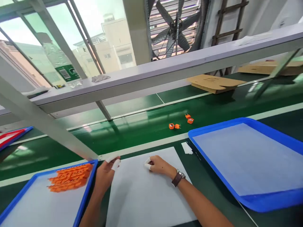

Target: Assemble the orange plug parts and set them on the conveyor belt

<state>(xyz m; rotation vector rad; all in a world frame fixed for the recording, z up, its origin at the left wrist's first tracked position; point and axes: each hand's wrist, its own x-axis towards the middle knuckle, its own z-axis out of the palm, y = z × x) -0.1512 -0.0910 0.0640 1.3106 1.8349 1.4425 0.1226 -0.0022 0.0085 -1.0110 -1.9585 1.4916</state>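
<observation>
White covers sit on fingertips of both hands. My left hand (107,173) is over the left edge of a white sheet (139,192), thumb and forefinger brought near each other; whether something small is between them is not clear. My right hand (157,164) is closed above the upper part of the sheet, fingers curled in, and what it may hold is hidden. Left of my left hand, a blue-rimmed tray (88,189) bears rows of orange plug-like pieces (71,178). Small white slips (187,148) lie to the right of the sheet.
A blue tray (214,167) with a pale liner stands at the right. Several orange plugs (177,126) lie on the green belt (142,123). Beyond are flat cardboard (213,82), a shelf (151,72) with a plastic bottle (61,64), and a slanted metal post (59,132).
</observation>
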